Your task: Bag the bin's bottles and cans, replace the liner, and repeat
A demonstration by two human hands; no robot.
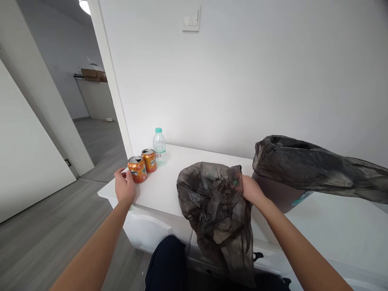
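Note:
My left hand (pixel 125 186) is beside the nearer orange soda can (pixel 137 170), thumb and fingers apart at the can's left side; whether it touches the can is hard to tell. A second orange soda can (pixel 149 161) stands upright right behind it. Both can tops show dark openings. Next to them is a clear plastic bottle (pixel 159 147) with a teal cap. My right hand (pixel 251 190) is closed on the edge of a dark translucent plastic bag (pixel 212 198), which hangs over the front of the white cabinet top (pixel 160 190). Its fingertips are hidden by the bag.
Another crumpled dark plastic bag (pixel 312 165) lies on a brownish box (pixel 273 196) at the right. A white wall with a light switch (pixel 191 19) rises behind the cabinet. To the left is an open doorway with a white door (pixel 27 153). My knee (pixel 169 258) is near the drawers.

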